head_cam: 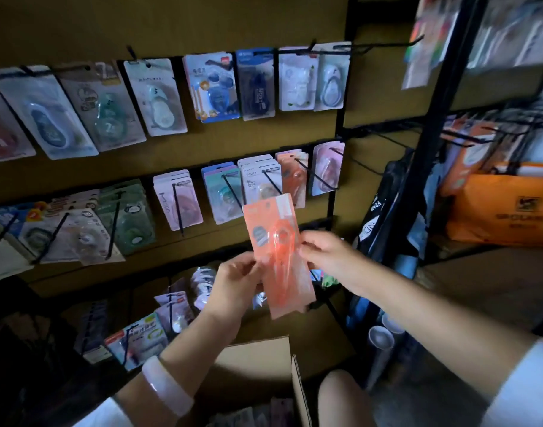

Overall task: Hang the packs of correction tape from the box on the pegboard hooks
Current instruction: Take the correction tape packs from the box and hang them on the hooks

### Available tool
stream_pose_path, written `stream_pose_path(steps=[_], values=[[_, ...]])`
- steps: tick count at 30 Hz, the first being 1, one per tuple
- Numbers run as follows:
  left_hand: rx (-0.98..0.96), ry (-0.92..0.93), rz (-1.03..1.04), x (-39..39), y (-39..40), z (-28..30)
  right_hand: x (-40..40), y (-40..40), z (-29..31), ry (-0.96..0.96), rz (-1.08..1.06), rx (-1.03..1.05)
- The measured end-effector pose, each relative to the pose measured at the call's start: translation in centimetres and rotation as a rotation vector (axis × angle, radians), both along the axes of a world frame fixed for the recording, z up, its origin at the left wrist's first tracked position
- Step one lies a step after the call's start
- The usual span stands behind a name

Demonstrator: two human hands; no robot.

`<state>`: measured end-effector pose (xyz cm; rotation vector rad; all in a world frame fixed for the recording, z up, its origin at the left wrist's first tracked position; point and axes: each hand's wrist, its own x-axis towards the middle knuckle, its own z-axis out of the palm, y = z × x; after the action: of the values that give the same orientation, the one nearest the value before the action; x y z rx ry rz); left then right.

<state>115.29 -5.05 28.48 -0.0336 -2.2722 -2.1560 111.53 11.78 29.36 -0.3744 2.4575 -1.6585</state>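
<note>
A: Head view: an orange pack of correction tape [278,245] is held upright between both hands, in front of the pegboard [171,23], just below the middle row. Left hand [238,280] is pinched on its lower left edge; right hand [321,252] is pinched on its right edge by the blister.

B: More packs behind it?

A: Likely a second card is fanned under the first; blurred, cannot be confirmed. Open box [264,359] is seen below, near the knee.

B: Handling?

A: Judged light, with a thin, bendy card and a stiffer, slick blister. Hold is best taken on the card edges, top hole left free. Matching orange packs [290,172] are seen on a hook [307,169] just above.
</note>
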Motion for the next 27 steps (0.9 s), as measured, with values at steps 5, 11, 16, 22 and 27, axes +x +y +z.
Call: stream_pose_path(steps=[5,11,16,22,27], values=[[-0.647,0.225,-0.183,-1.9,0.6,-0.8,-1.9,4.8,0.1,-0.006,-0.358,-0.282],[-1.013,0.336,-0.264,-2.9,0.5,-0.5,-3.8,9.3,-2.0,-0.028,-0.574,-0.214],[-1.033,0.285,-0.301,-3.3,1.0,-0.6,-4.9,9.7,-2.2,-0.03,-0.55,-0.153],[-1.09,0.296,-0.287,-4.3,0.5,-1.4,-6.9,8.9,-2.7,-0.005,-0.612,-0.128],[-1.091,0.309,-0.279,-5.4,-0.2,-1.3,-9.8,7.7,-2.6,-0.004,-0.586,-0.003]])
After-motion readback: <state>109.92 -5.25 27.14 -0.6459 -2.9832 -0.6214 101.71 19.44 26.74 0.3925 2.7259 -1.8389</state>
